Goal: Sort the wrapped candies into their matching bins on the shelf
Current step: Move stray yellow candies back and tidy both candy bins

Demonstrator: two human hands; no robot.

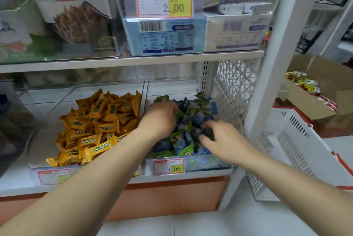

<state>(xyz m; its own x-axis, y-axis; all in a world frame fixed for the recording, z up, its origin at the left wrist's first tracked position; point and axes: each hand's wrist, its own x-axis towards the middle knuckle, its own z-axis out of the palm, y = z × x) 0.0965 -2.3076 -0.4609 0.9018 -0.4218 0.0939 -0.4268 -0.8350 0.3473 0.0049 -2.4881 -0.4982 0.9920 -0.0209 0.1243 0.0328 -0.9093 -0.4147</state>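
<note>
Both grips were in the right-hand bin [207, 163] on the lower shelf [191, 177], where blue candies [198, 116] and green candies [176, 137] lay mixed in one heap. Left grip [162, 116] was knuckles-up, dug into the back-left of the heap. Its fingers were hidden, so I couldn't tell if it held a wrapper or was just raking. Right grip [225, 141] was open, fingers loosely spread, tips touching wrappers on the right side of the heap, nothing pinched. Orange candies [95, 127] sat in the next bin [75, 168] to the left, kept apart, no strays that I could see.

Step in hand, my read: pulling one colour out of the mix. To do it well:
- Choose one colour and stick to it.
- Take from the top layer.
- Pinch the crimped ends, since the film looked slick.
- Use the open grip to hold the heap back so the other can lift clear.
- Lift up, not sideways. The divider to the orange bin was just beside my left wrist, and a sweep could flick pieces over it.

I couldn't read which bin blue or green belonged in, as the price tag [169, 167] was blurred. Progress, judged: early, heap thoroughly mixed.
</note>
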